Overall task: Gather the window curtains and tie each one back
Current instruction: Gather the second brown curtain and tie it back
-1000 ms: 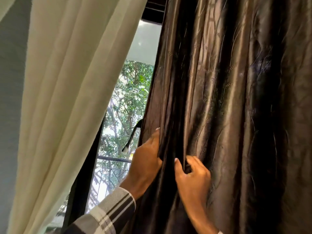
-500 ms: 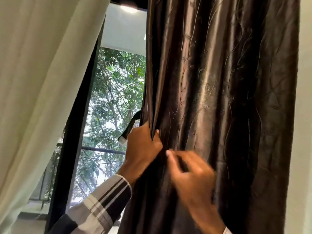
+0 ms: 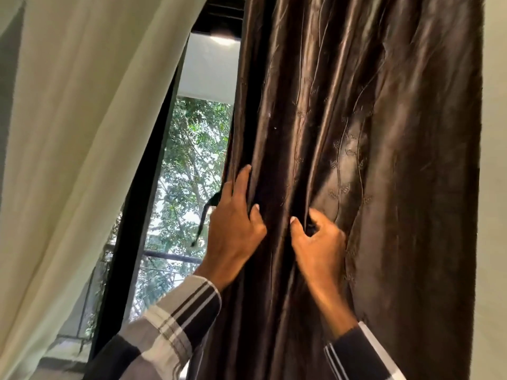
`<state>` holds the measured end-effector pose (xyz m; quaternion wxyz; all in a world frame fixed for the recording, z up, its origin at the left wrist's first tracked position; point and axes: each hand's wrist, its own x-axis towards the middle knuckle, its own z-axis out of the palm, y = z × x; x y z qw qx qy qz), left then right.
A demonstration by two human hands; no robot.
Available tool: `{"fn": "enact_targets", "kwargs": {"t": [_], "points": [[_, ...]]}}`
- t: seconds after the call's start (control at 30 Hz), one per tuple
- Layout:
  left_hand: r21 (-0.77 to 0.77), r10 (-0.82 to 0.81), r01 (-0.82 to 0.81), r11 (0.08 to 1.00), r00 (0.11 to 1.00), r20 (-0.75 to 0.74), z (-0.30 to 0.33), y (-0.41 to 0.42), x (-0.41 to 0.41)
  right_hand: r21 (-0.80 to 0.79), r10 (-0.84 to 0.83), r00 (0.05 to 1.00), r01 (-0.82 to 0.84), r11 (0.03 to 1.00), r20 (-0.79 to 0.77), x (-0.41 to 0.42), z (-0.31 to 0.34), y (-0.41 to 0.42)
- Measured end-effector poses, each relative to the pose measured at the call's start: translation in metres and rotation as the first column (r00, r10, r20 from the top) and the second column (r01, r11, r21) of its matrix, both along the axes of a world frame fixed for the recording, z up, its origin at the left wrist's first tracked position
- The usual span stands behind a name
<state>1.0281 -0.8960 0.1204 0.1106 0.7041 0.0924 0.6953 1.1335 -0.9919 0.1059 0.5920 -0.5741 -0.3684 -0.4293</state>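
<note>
Head view shows two curtains: one cream curtain point(image 3: 76, 149), one brown curtain point(image 3: 356, 160). Left hand point(image 3: 236, 231) and right hand point(image 3: 319, 242) each pinch the brown curtain's folds.

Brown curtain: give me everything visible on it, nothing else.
The brown curtain is dark and satin-like, shiny, with faint stitched vine lines and small leaf motifs. It hangs in deep vertical folds on the right of the window, running out of frame at top and bottom. Its left edge is bunched. The left hand grips that edge, fingers curled around the folds; the right hand pinches a fold just beside it. A thin dark strap dangles by the left hand; no tie goes around the curtain yet.
</note>
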Motion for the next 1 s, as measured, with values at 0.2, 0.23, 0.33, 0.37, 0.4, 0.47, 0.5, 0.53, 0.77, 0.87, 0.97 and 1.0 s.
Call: {"fn": "enact_targets", "kwargs": {"t": [0.2, 0.23, 0.33, 0.37, 0.4, 0.47, 0.5, 0.53, 0.77, 0.87, 0.97, 1.0], "points": [[-0.160, 0.099, -0.113, 0.981, 0.991, -0.094, 0.009, 0.014, 0.005, 0.014, 0.184, 0.981, -0.185, 0.983, 0.055, 0.002, -0.009, 0.005], [-0.130, 0.084, -0.095, 0.987, 0.993, -0.085, 0.008, 0.015, 0.006, 0.027, 0.196, 0.979, -0.197, 0.980, 0.051, 0.005, -0.010, 0.005], [-0.013, -0.044, 0.044, 0.999, 0.999, -0.014, 0.001, 0.011, 0.005, 0.023, 0.211, 0.976, -0.213, 0.977, 0.053, 0.001, -0.012, 0.008], [0.020, -0.097, 0.097, 0.995, 0.995, 0.004, -0.001, 0.007, 0.005, 0.017, 0.215, 0.975, -0.216, 0.976, 0.063, -0.003, -0.013, 0.009], [0.048, -0.143, 0.143, 0.989, 0.990, 0.007, -0.003, 0.004, 0.006, 0.019, 0.222, 0.971, -0.224, 0.974, 0.084, -0.007, -0.014, 0.011], [0.080, -0.193, 0.193, 0.978, 0.981, -0.015, -0.006, -0.002, 0.009, 0.025, 0.244, 0.960, -0.250, 0.968, 0.139, -0.016, -0.016, 0.013], [0.082, -0.211, 0.212, 0.974, 0.977, -0.026, -0.008, -0.005, 0.010, 0.021, 0.255, 0.954, -0.262, 0.965, 0.159, -0.020, -0.017, 0.013], [0.075, -0.230, 0.232, 0.970, 0.972, -0.037, -0.010, -0.007, 0.012, 0.015, 0.269, 0.948, -0.276, 0.961, 0.170, -0.022, -0.018, 0.014], [-0.140, -0.223, 0.208, 0.968, 0.970, -0.098, -0.008, -0.019, 0.014, -0.198, 0.334, 0.926, -0.298, 0.934, 0.179, -0.018, -0.042, 0.008], [-0.144, -0.157, 0.145, 0.979, 0.984, -0.078, -0.004, -0.017, 0.015, -0.296, 0.224, 0.933, -0.138, 0.945, 0.281, -0.018, -0.050, -0.013], [-0.108, -0.180, 0.171, 0.979, 0.981, -0.078, -0.008, -0.015, 0.012, 0.005, -0.208, 0.920, 0.219, 0.976, 0.331, -0.013, -0.039, -0.049], [-0.099, -0.187, 0.179, 0.979, 0.979, -0.079, -0.010, -0.015, 0.011, 0.081, -0.305, 0.915, 0.294, 0.952, 0.266, -0.010, -0.032, -0.061]]}}
